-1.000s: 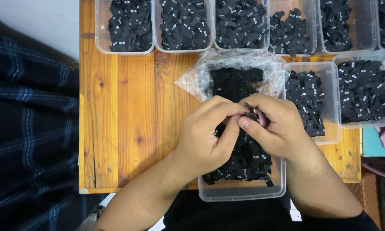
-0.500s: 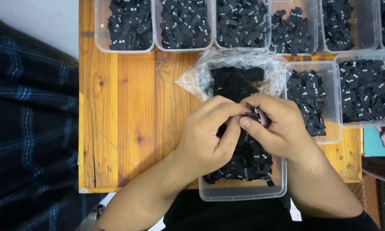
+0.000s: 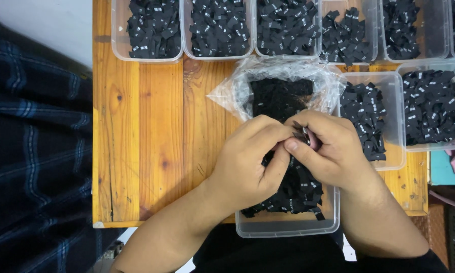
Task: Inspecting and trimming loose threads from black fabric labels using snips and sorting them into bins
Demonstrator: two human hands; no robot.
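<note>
We hold a small black fabric label [image 3: 302,135] pinched between both hands, just above the clear tub [image 3: 288,225] of loose labels that sits at the near edge of the wooden table [image 3: 151,141]. Our left hand [image 3: 250,162] is curled almost closed, thumb pressing up towards the label; our right hand [image 3: 333,151] is closed around it from the other side, fingertips meeting the left. The label is largely hidden by the fingers, so it may be more than one piece. To do this well, we judge it best to keep the pinch light and work the thumbs apart, so a single label separates cleanly over the tub. Just beyond the hands lies an open plastic bag [image 3: 247,83] of more labels. A row of sorted tubs [image 3: 149,53] lines the far edge, and two more [image 3: 396,151] stand towards the right edge.
</note>
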